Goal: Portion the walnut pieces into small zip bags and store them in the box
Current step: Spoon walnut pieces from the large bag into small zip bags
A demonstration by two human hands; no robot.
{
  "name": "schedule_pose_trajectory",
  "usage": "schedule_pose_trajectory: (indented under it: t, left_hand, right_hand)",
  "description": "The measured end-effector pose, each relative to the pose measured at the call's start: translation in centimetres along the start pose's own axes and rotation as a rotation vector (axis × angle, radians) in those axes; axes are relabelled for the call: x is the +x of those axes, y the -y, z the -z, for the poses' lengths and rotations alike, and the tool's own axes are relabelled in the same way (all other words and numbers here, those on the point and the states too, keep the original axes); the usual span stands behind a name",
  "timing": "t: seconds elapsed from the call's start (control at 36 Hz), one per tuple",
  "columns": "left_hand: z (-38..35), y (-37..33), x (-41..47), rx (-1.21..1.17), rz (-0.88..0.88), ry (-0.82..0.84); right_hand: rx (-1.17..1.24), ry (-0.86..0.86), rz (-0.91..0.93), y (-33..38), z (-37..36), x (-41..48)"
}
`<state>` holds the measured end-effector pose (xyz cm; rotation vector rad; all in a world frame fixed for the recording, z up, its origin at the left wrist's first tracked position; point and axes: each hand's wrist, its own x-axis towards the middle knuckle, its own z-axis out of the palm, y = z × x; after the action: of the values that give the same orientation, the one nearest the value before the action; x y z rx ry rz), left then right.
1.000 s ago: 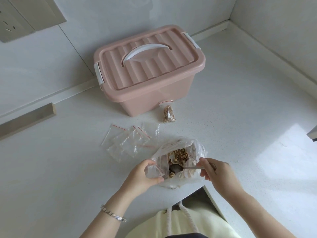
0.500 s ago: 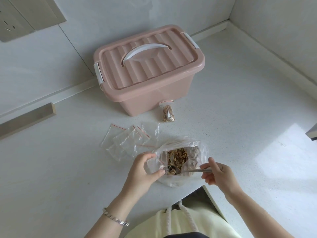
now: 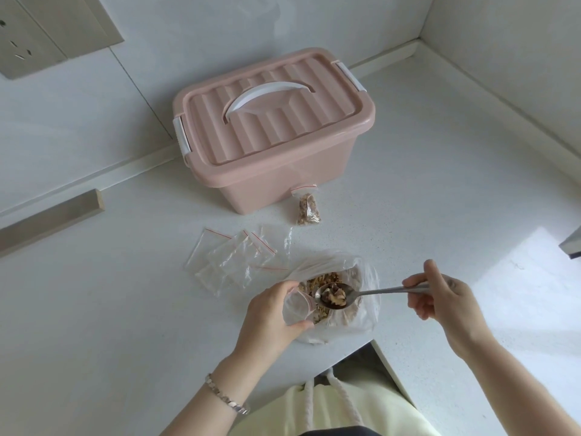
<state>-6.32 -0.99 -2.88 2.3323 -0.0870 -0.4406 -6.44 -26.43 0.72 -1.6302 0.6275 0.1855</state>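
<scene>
My left hand (image 3: 270, 316) holds a small clear zip bag (image 3: 297, 306) open at the left rim of a large clear plastic bag (image 3: 361, 313) of walnut pieces (image 3: 317, 283). My right hand (image 3: 446, 297) grips the handle of a metal spoon (image 3: 334, 297), whose bowl carries walnut pieces right at the small bag's mouth. A filled small zip bag (image 3: 308, 207) lies against the front of the pink box (image 3: 270, 130), whose lid is shut with a white handle on top. Several empty zip bags (image 3: 235, 258) lie spread out to the left of the big bag.
The white counter (image 3: 110, 309) meets walls at the back and right. A wooden strip (image 3: 47, 220) lies along the back left wall. The counter's front edge cuts in near my body, just under the big bag. A socket plate (image 3: 22, 42) sits on the wall.
My right hand has lifted the spoon out of the big bag with walnut pieces in it and drawn back to the right. My left hand holds the small bag at the spoon's bowl.
</scene>
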Motion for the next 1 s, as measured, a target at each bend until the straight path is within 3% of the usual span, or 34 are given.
schedule_pose_trajectory:
  t: [0.31, 0.44, 0.53, 0.69, 0.78, 0.89, 1.0]
  left_hand:
    - [-0.6, -0.7, 0.6, -0.120, 0.011, -0.002]
    - [-0.7, -0.7, 0.3, -0.198, 0.024, -0.057]
    - [-0.6, -0.4, 0.1, -0.206, 0.010, -0.083]
    - [-0.4, 0.6, -0.7, -0.225, -0.011, -0.196]
    - [-0.3, 0.8, -0.9, -0.203, -0.069, -0.215]
    - [-0.4, 1.4, -0.5, -0.039, -0.306, -0.283]
    - [-0.3, 2.0, 0.2, 0.020, -0.339, -0.300]
  right_hand:
    - [-0.237, 0.147, 0.247, 3.8, -3.2, -2.2]
    - [-0.550, 0.215, 0.657, 3.1, -4.2, -3.4]
    - [-0.574, 0.159, 0.850, 2.9, -3.7, -3.4]
    - [-0.433, 0.010, 0.676, 2.1, -2.1, -2.5]
    - [-0.506, 0.017, 0.621, 0.9, -1.9, -2.2]
    - [-0.582, 0.059, 0.544, -0.4, -2.2, -2.0]
    - [-0.593, 0.079, 0.522, -0.5, -2.6, -2.1]
